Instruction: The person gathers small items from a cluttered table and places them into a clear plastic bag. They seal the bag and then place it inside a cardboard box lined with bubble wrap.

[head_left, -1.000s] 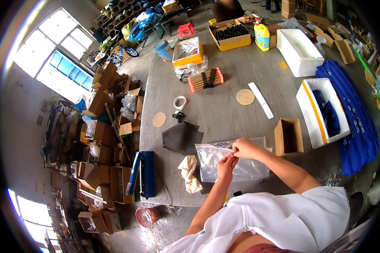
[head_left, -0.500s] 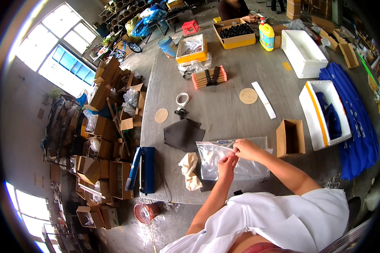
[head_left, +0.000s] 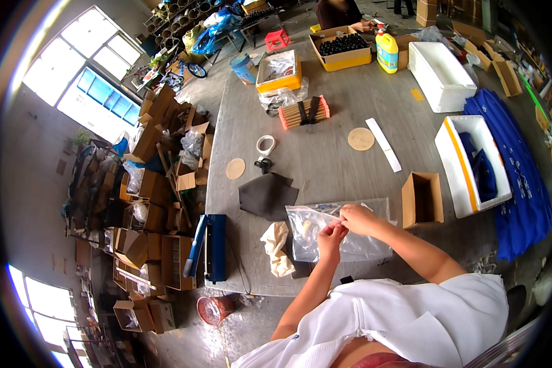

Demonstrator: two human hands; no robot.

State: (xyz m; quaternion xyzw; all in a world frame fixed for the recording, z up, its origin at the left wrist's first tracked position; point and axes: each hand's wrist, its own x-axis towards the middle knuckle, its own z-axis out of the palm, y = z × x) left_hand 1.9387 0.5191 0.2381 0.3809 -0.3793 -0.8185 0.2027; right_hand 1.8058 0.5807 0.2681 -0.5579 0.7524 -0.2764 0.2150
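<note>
Clear plastic bags lie flat at the near edge of the table, in front of me. My left hand and my right hand meet over them, fingertips pinched together on the upper edge of a clear bag. That edge runs from the bag's left corner up to my fingers. Some small dark and bluish things show beneath the plastic behind my fingers, too blurred to name. Beside the bags on the left are a crumpled cream cloth and a dark grey sheet of material.
An upright cardboard box stands to the right, before white foam boxes. At left sits a blue bag sealer. A tape roll, a strapped bundle of sticks and a yellow jug lie farther off; a person works at the far end.
My two hands stay together at the bag's edge, with only a slight shift of the fingers. The whole view has drifted very slightly.
</note>
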